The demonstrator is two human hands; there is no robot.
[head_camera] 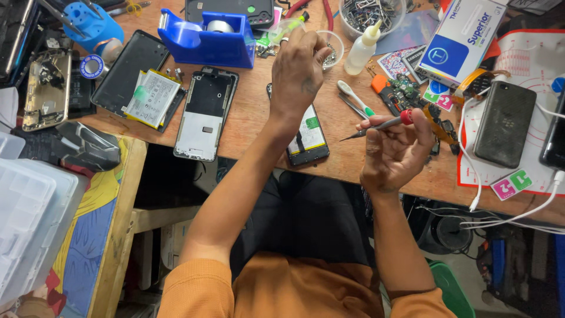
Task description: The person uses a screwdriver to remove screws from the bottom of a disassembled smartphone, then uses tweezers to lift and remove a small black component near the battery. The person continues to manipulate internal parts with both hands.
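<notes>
Left hand [299,73] extended toward 12 o'clock, fingers curled, pinching; right hand [393,150] raised at 3 o'clock, palm up, fingers closed in a grip

Orange sleeves pushed up past both elbows, dark trousers, small tattoo on left hand [301,73].

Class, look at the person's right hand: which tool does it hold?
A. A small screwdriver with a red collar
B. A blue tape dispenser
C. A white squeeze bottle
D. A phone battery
A: the right hand grips a small screwdriver with a red collar, its tip pointing left toward the opened phone under the left hand.
</notes>
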